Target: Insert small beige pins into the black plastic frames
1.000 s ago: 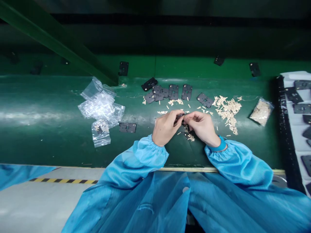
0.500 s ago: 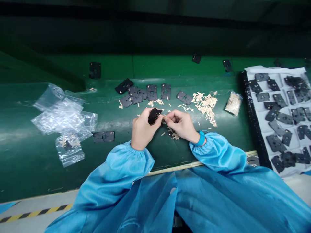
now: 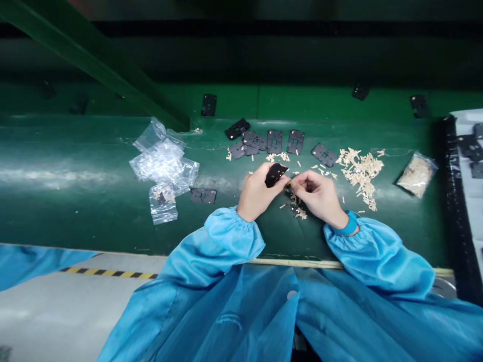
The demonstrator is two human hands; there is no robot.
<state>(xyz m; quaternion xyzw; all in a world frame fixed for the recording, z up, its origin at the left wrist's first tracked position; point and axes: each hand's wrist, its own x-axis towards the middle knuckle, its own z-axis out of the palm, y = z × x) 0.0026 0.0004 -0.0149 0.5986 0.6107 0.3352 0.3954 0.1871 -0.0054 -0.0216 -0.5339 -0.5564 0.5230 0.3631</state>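
Note:
My left hand [image 3: 257, 193] is closed on a small black plastic plate [image 3: 275, 174], held tilted above the green belt [image 3: 75, 201]. My right hand [image 3: 319, 196] sits right beside it, fingers pinched together at the plate's edge on something too small to make out. Under my hands lie a few tiny beige pieces and a dark part [image 3: 296, 208]. Both arms wear blue sleeves.
A row of black plates [image 3: 273, 142] lies beyond my hands. A pile of beige pieces [image 3: 360, 171] and a small filled bag [image 3: 416, 174] are to the right. Empty clear bags [image 3: 162, 163] and one black plate [image 3: 203, 195] lie left. A tray with black plates [image 3: 470, 151] is at the far right.
The view swung back left, so the tray at the right mostly left the picture. My hands stay together; the black plate in my left hand has turned from edge-on a second ago.

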